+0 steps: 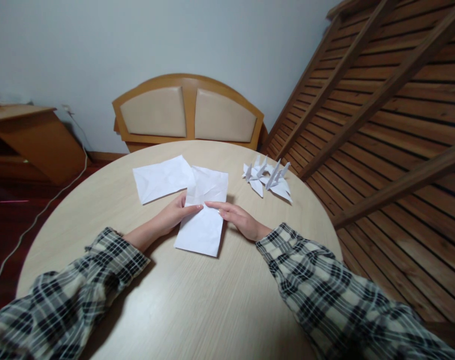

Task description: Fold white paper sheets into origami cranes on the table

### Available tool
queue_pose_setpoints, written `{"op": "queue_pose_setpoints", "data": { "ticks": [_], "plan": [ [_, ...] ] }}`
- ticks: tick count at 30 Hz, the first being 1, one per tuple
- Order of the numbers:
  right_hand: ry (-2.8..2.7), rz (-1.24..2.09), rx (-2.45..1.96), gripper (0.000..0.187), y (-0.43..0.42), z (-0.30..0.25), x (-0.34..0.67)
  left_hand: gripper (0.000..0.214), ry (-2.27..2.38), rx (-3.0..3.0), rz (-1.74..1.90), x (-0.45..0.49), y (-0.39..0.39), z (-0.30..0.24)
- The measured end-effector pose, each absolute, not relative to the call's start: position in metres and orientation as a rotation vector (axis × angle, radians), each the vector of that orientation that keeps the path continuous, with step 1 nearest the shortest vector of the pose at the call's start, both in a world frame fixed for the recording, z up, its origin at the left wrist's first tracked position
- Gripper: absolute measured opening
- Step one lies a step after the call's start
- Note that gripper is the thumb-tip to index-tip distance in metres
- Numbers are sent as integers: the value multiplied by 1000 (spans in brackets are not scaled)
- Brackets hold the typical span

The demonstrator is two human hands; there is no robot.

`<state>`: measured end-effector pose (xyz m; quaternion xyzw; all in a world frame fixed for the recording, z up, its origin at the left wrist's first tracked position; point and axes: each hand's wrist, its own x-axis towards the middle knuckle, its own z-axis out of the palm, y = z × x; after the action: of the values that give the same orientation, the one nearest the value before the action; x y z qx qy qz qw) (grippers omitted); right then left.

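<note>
Between my two hands is a long folded sheet of white paper (202, 230), slightly raised and tilted over the table, with a crease line across its middle. My left hand (171, 214) grips its left edge, thumb lying on top and fingers underneath. At the right edge, my right hand (240, 219) holds it, with one finger stretched across the top face towards the left thumb. Another white sheet of paper (162, 177) lies flat just beyond my left hand, its right end meeting the held sheet. Several white folded paper cranes (268, 180) stand in a cluster to the right.
All of this is on a round, pale wooden table (167, 310). A headboard with cream panels (152, 111) stands behind it. Slatted wood (392, 125) leans close along the right. At left are a brown desk (40, 140) and a white cable (36, 218) on the floor.
</note>
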<state>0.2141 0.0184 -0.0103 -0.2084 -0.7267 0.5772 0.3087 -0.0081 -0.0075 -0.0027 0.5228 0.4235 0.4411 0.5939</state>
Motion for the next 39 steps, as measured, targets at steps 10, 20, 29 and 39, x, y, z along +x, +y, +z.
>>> {"op": "queue_pose_setpoints", "data": {
  "ticks": [10,20,29,39],
  "plan": [
    [-1895,1438,-614,53,18,-9,215,30,1120,1441,1122,-5,-4,-1],
    [-1845,1388,-616,55,19,-5,217,42,1173,1540,972,-9,0,-9],
    [-1800,1366,-627,52,21,-8,219,33,1161,1565,982,-10,0,-9],
    [-1698,1272,-597,43,32,-12,226,30,1175,1630,949,-10,0,-5]
  ]
}}
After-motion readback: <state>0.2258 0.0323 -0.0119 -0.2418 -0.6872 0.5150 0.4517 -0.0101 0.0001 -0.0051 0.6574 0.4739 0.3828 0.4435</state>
